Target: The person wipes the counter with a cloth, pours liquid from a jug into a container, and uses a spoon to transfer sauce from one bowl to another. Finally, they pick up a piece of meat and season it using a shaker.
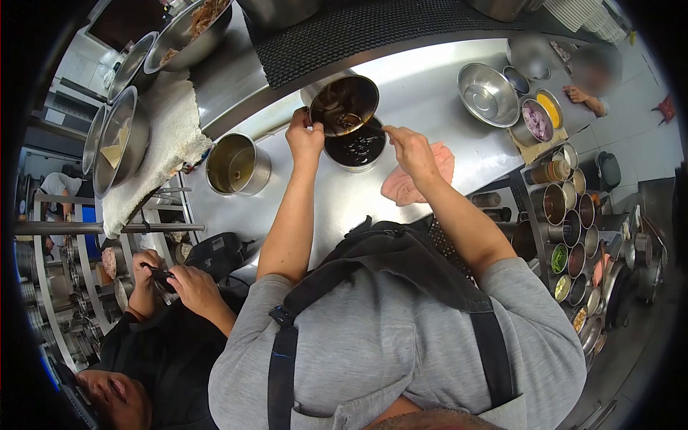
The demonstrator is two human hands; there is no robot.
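Note:
My left hand [304,141] is wrapped round the side of a tilted metal pot [345,97], its inner wall coated with dark brown sauce. Directly below its lip stands a second metal pot [356,169] with glossy dark sauce [356,147] inside. My right hand [413,155] pinches the right rim of this lower pot with its fingertips. Beneath my right wrist lies a crumpled pink cloth [423,175]. To the left, a metal pot [238,165] holds a little yellowish liquid.
Metal bowls [489,94] and a container of chopped purple onion [536,120] stand at right. A raised shelf with a black mat [344,44] runs along the back. At lower left, another person's hands [179,279] hold a small dark object. A rack of containers [570,222] is at far right.

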